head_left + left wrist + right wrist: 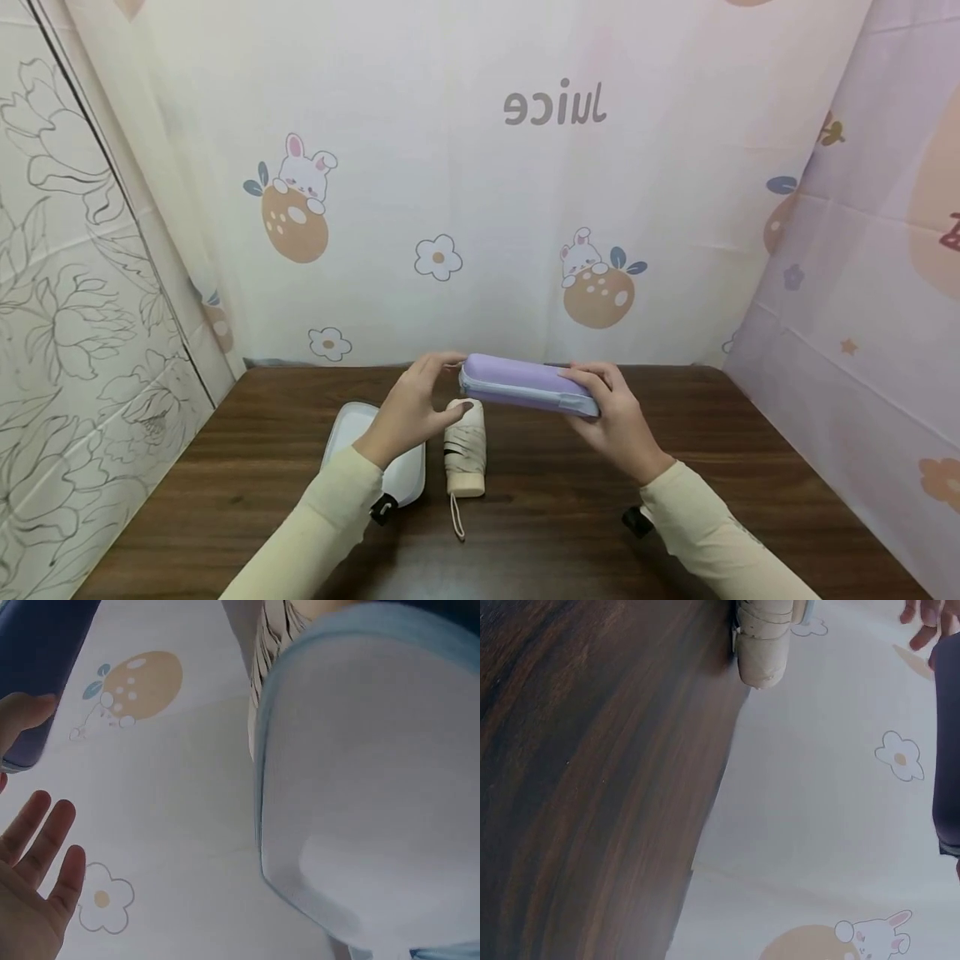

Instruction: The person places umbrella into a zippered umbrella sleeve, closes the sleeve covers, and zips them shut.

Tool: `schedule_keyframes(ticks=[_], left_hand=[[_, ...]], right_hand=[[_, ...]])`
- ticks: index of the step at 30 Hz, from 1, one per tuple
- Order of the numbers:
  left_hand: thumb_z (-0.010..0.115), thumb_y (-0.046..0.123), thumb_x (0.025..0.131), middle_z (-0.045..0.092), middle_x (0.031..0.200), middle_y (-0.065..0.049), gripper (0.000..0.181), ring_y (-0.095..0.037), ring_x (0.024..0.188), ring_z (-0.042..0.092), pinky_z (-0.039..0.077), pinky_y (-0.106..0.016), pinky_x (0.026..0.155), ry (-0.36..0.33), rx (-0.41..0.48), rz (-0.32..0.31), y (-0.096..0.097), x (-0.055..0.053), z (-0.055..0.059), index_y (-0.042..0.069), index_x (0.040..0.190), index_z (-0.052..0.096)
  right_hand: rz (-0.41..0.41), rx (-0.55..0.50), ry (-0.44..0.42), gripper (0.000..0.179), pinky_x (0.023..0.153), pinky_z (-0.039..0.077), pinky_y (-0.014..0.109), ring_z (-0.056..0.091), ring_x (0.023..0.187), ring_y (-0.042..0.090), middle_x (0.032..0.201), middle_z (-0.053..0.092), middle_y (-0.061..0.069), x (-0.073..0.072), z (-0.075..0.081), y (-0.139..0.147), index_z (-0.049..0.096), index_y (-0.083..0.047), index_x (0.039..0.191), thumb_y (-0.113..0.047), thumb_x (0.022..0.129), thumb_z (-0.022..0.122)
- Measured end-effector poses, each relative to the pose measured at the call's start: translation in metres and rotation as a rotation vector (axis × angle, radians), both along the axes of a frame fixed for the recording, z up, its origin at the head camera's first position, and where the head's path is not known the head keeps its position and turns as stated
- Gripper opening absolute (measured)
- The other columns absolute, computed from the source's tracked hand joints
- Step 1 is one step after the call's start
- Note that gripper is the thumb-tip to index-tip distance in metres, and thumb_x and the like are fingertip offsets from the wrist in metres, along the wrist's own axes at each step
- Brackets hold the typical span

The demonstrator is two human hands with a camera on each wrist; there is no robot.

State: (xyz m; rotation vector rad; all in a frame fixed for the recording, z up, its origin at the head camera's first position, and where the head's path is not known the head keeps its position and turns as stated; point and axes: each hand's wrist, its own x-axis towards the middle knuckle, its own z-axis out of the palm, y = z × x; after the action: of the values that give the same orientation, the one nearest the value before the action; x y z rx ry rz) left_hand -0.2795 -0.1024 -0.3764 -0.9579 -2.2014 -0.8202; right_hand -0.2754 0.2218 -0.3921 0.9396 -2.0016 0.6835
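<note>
A purple zippered case [517, 373] is held up above the table, lying nearly level. My right hand [618, 425] grips its right end, thumb below and fingers over the top. By its left end is my left hand [405, 417], thumb and fingers spread apart, fingertips right at the small loop there. Below the case, a folded beige umbrella [467, 450] lies on the table with its wrist cord toward me. A white case [408, 475] lies left of it, partly hidden by my left forearm; its pale blue edge shows in the left wrist view, where this white case [390, 787] looms close.
The brown wooden table [555, 517] ends at a patterned curtain [465, 167] behind, with more patterned cloth [840, 275] along the right. A flower-print panel [75, 317] stands on the left. Black wrist devices [637, 522] hang beneath both sleeves.
</note>
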Motion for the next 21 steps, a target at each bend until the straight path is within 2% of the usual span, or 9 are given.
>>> schedule_keyframes(ticks=[4,10,13,18,21], left_hand=[[0.088,0.015,0.078,0.056,0.132,-0.006,0.074,-0.022,0.115,0.058,0.049,-0.041,0.098,-0.040,0.029,-0.040,0.004,-0.003,-0.001,0.014,0.141,0.049],[0.089,0.009,0.075,0.056,0.137,-0.001,0.075,-0.019,0.127,0.052,0.044,-0.039,0.105,-0.033,0.035,-0.101,0.011,-0.006,0.003,0.022,0.140,0.054],[0.089,0.006,0.074,0.058,0.137,0.002,0.072,-0.017,0.129,0.051,0.043,-0.040,0.105,-0.011,0.010,-0.103,0.014,-0.007,0.003,0.025,0.136,0.058],[0.087,0.004,0.076,0.061,0.132,0.005,0.065,-0.017,0.121,0.055,0.044,-0.041,0.101,0.016,-0.016,-0.079,0.016,-0.005,0.002,0.025,0.130,0.059],[0.085,0.005,0.079,0.062,0.130,0.004,0.061,-0.016,0.117,0.056,0.045,-0.041,0.098,0.019,-0.029,-0.061,0.016,-0.003,0.001,0.023,0.131,0.058]], right_hand=[[0.053,-0.026,0.025,0.048,0.104,0.038,0.016,0.060,0.115,0.037,0.124,0.056,0.018,0.001,0.002,-0.002,0.065,-0.009,0.128,-0.045,0.097,0.059],[0.072,-0.036,0.016,0.049,0.104,0.038,0.017,0.061,0.117,0.036,0.122,0.057,0.015,0.000,0.000,-0.002,0.064,-0.009,0.128,-0.047,0.097,0.058],[0.069,-0.025,-0.011,0.049,0.105,0.038,0.018,0.059,0.121,0.034,0.123,0.057,0.013,-0.002,-0.003,-0.002,0.064,-0.010,0.129,-0.048,0.097,0.057],[0.059,0.002,-0.020,0.050,0.106,0.038,0.020,0.057,0.124,0.034,0.128,0.056,0.011,-0.004,-0.003,-0.002,0.062,-0.011,0.131,-0.048,0.098,0.055],[0.035,0.048,-0.022,0.052,0.105,0.044,0.031,0.056,0.123,0.033,0.130,0.056,0.012,-0.003,0.001,-0.003,0.060,-0.009,0.132,-0.048,0.098,0.054]])
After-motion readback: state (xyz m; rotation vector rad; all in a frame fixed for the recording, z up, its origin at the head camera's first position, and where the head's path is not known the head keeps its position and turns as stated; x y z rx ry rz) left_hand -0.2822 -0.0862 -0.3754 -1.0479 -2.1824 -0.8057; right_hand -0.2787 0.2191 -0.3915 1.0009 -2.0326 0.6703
